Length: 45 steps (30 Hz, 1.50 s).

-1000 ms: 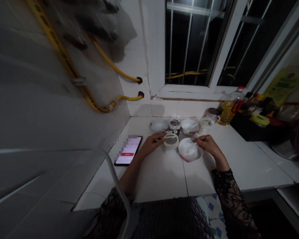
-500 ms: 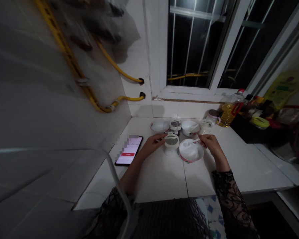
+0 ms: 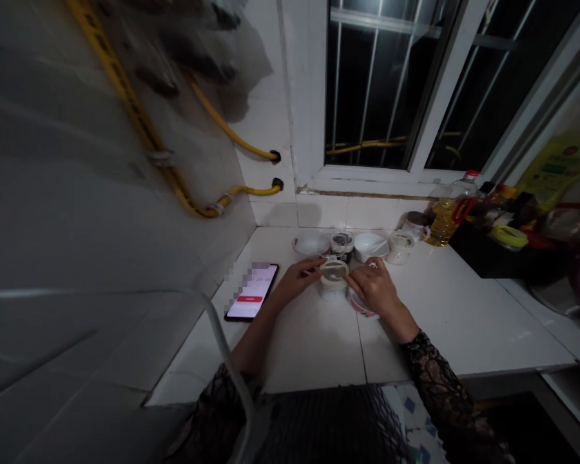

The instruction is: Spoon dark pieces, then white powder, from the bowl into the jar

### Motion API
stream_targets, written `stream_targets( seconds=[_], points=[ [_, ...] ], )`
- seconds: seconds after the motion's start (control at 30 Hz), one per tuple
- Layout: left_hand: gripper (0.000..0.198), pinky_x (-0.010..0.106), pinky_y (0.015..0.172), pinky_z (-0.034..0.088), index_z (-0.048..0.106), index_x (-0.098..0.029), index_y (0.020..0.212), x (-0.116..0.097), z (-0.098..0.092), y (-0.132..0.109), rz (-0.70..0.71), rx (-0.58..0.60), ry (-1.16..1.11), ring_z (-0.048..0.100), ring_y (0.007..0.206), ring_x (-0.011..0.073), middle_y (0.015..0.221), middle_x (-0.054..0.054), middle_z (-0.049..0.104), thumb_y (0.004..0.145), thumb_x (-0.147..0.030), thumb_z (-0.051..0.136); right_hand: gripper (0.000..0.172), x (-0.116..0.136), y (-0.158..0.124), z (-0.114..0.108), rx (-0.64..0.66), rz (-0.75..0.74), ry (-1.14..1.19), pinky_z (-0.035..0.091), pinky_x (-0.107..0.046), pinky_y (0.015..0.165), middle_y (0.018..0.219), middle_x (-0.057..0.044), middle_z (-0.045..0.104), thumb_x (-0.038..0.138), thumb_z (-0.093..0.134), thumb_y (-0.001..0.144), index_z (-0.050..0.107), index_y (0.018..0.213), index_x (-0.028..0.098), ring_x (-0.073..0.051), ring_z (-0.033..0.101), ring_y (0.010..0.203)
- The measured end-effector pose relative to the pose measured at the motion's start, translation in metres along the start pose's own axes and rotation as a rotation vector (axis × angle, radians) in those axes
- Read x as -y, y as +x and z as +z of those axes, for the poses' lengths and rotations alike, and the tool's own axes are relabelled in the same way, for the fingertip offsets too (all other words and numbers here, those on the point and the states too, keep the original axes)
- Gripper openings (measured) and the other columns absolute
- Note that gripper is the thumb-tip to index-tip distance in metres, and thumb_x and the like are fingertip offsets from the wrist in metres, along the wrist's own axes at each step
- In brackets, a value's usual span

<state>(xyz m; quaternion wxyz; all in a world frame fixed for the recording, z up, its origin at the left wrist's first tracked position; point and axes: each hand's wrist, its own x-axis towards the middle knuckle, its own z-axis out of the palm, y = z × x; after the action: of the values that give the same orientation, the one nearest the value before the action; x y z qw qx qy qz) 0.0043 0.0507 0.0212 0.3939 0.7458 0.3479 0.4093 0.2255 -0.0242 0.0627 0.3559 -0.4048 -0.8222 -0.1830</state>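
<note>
A small jar with a pale rim stands on the counter, a clear lid apparently raised at its back. My left hand pinches the jar at the left of its rim, near the lid. At the opposite side, my right hand has its fingertips closed at the jar's mouth. The white spoon it holds is almost wholly hidden by the fingers. Under that hand sits a bowl with a pink patterned outside, mostly covered from view.
Behind the jar stand a shallow bowl, a dark-filled jar, a white bowl with a spoon and another jar. A lit phone lies left. An oil bottle and a black condiment box stand right.
My right hand has moved left with the spoon, from above the patterned bowl to the jar's mouth. The left hand stays at the jar.
</note>
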Motion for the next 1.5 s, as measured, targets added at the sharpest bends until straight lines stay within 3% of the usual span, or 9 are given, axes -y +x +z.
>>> stream_targets(
  seconds=[0.07,0.2,0.3,0.4,0.57,0.7,1.07,1.27,1.5],
  points=[
    [0.045,0.027,0.071,0.055,0.072,-0.018,0.116,0.001,0.000,0.000,-0.003,-0.001,0.005,0.069,0.095,0.0223,0.119,0.010,0.071,0.082,-0.045,0.063,0.040,-0.004,-0.001,-0.004,-0.062,0.066,0.031,0.039,-0.032,0.079,0.056,0.000,0.058,0.033,0.044,0.099,0.059,0.065,0.019,-0.013,0.047,0.055],
    [0.046,0.027,0.071,0.054,0.071,-0.018,0.117,0.003,-0.001,0.001,-0.001,0.000,0.013,0.069,0.092,0.0212,0.119,0.010,0.071,0.081,-0.044,0.063,0.039,-0.023,-0.009,-0.021,-0.177,0.415,0.205,0.037,-0.027,0.062,0.052,0.002,0.049,0.037,0.049,0.093,0.050,0.058,0.020,-0.013,0.045,0.056],
    [0.046,0.027,0.072,0.054,0.072,-0.018,0.117,0.004,-0.001,0.001,0.003,-0.003,0.004,0.068,0.093,0.0216,0.119,0.010,0.071,0.081,-0.045,0.063,0.043,-0.040,-0.021,-0.033,-0.086,0.651,0.369,0.027,-0.025,0.049,0.050,0.005,0.034,0.044,0.048,0.087,0.037,0.052,0.022,-0.010,0.033,0.049],
    [0.046,0.027,0.070,0.054,0.072,-0.018,0.116,0.004,0.000,0.000,0.004,-0.003,0.000,0.068,0.092,0.0215,0.117,0.010,0.072,0.080,-0.046,0.064,0.042,-0.052,-0.029,-0.038,0.030,0.756,0.399,0.024,-0.024,0.048,0.051,0.005,0.028,0.047,0.048,0.081,0.033,0.051,0.022,-0.009,0.028,0.050],
    [0.045,0.028,0.070,0.055,0.072,-0.019,0.117,0.003,0.000,0.000,0.001,-0.009,-0.006,0.068,0.089,0.0206,0.116,0.009,0.072,0.081,-0.046,0.064,0.038,-0.049,-0.030,-0.031,0.240,0.734,0.417,0.025,-0.024,0.049,0.053,0.003,0.033,0.048,0.048,0.076,0.040,0.051,0.021,-0.010,0.031,0.052],
    [0.046,0.027,0.071,0.055,0.071,-0.018,0.117,0.004,0.000,-0.001,-0.001,-0.011,-0.011,0.068,0.090,0.0208,0.118,0.010,0.072,0.081,-0.046,0.064,0.040,-0.039,-0.025,-0.022,0.314,0.695,0.516,0.023,-0.024,0.048,0.052,0.004,0.030,0.050,0.046,0.076,0.036,0.050,0.021,-0.008,0.028,0.051],
    [0.047,0.029,0.072,0.055,0.071,-0.017,0.117,0.003,0.000,-0.001,-0.014,-0.006,-0.012,0.068,0.091,0.0210,0.118,0.011,0.071,0.081,-0.046,0.064,0.049,-0.041,-0.024,-0.023,0.228,0.781,0.685,0.016,-0.023,0.044,0.049,0.005,0.024,0.055,0.054,0.075,0.028,0.049,0.022,-0.007,0.020,0.049],
    [0.048,0.030,0.073,0.055,0.072,-0.017,0.117,0.002,0.000,-0.001,-0.025,-0.006,-0.005,0.068,0.091,0.0220,0.120,0.011,0.071,0.080,-0.047,0.064,0.045,-0.046,-0.026,-0.022,0.178,0.824,0.613,0.019,-0.022,0.043,0.049,0.004,0.029,0.054,0.054,0.073,0.034,0.049,0.021,-0.008,0.025,0.049],
    [0.046,0.028,0.070,0.054,0.071,-0.018,0.117,-0.001,0.000,-0.002,-0.009,-0.011,0.007,0.067,0.091,0.0213,0.115,0.010,0.072,0.081,-0.046,0.063,0.043,-0.042,-0.029,-0.011,0.238,0.766,0.572,0.020,-0.022,0.044,0.050,0.004,0.029,0.051,0.050,0.075,0.036,0.048,0.021,-0.008,0.027,0.050]
  ],
)
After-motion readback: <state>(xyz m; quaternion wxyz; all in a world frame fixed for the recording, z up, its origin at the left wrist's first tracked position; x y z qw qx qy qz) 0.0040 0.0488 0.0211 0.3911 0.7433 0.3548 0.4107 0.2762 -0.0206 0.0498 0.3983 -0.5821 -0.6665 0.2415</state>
